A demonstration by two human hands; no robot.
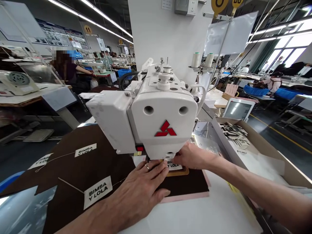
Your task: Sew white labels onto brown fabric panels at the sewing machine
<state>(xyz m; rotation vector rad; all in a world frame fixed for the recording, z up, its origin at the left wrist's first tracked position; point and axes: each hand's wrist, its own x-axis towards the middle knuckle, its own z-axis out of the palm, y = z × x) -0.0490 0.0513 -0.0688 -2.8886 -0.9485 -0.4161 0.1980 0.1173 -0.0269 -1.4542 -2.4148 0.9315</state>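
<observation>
A white sewing machine head (165, 120) with a red emblem fills the middle. Beneath it, a white printed label (174, 165) lies within a tan frame (182, 173) on dark brown fabric (187, 186) with a pinkish edge. My left hand (146, 185) lies flat with fingers spread, its fingertips at the left of the label under the machine. My right hand (188, 156) is at the label's right side, fingers bent together; its fingertips are partly hidden, and whatever they hold cannot be made out. More brown fabric (70, 172) with sewn labels extends to the left.
At the right, a cardboard box (263, 143) contains many loose labels (234, 133) and white sheets. A tablet-like screen (237, 109) stands behind it. Thread spools (196, 60) are behind the machine. A person (69, 70) sits at a station at the far left.
</observation>
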